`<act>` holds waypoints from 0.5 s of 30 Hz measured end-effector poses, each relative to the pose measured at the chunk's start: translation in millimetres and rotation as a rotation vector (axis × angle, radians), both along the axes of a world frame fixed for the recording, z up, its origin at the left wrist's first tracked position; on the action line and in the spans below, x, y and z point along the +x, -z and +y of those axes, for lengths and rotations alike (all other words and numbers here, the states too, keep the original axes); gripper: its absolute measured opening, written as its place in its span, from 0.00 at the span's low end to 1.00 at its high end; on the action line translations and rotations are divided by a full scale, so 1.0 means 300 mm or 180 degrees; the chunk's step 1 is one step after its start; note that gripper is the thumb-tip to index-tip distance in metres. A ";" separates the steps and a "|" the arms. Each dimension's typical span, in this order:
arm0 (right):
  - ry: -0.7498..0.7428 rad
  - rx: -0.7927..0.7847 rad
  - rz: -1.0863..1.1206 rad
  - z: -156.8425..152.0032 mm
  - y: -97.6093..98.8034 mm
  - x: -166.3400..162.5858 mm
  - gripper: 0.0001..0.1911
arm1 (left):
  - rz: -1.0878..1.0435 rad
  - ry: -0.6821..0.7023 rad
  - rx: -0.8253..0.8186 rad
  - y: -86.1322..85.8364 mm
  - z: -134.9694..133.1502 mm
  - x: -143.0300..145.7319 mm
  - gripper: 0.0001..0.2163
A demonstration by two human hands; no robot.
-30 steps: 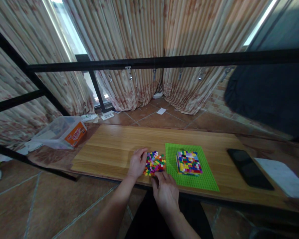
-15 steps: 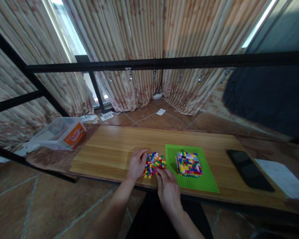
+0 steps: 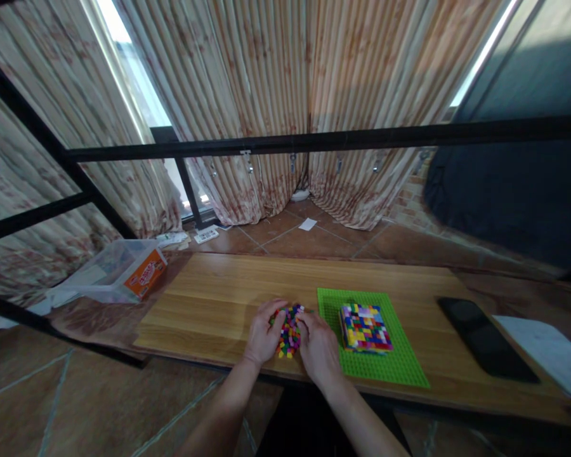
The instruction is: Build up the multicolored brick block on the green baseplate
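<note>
A loose pile of small coloured toy bricks (image 3: 289,335) lies on the wooden table between my two hands. My left hand (image 3: 264,332) curves around the pile's left side, fingers bent and thumb apart from them. On the right side, my right hand (image 3: 320,348) cups the pile with its fingers curled inward; its fingertips touch bricks at the edge, and I see nothing clearly held. Right of that hand, a multicoloured brick block (image 3: 365,327) stands on a green studded baseplate (image 3: 385,374).
A black phone-like slab (image 3: 485,339) and a white sheet of paper (image 3: 547,355) lie at the table's right. A clear plastic bin (image 3: 109,279) with an orange label stands left of the wooden table top (image 3: 204,298). A black metal rail (image 3: 314,143) crosses beyond it.
My right hand has moved up alongside the pile and its fingers have closed in around the bricks. The pile is narrower between both hands. The camera view has tilted slightly upward.
</note>
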State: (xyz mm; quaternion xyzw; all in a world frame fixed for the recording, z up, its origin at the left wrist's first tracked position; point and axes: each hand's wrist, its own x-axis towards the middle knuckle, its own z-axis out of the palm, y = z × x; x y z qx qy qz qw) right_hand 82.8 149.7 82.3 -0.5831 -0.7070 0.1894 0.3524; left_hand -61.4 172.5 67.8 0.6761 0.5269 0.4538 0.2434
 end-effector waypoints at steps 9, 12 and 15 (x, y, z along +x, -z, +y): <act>-0.0138 -0.0040 -0.0447 0.033 0.000 0.008 0.14 | 0.0095 0.0149 0.0052 -0.007 -0.002 0.009 0.11; -0.0090 0.0007 -0.0451 0.030 -0.007 0.018 0.14 | 0.0074 0.0111 0.0039 -0.004 0.001 0.008 0.10; -0.0043 0.0132 -0.0177 0.012 -0.023 0.032 0.13 | 0.0068 0.0094 0.0021 -0.003 0.002 0.006 0.11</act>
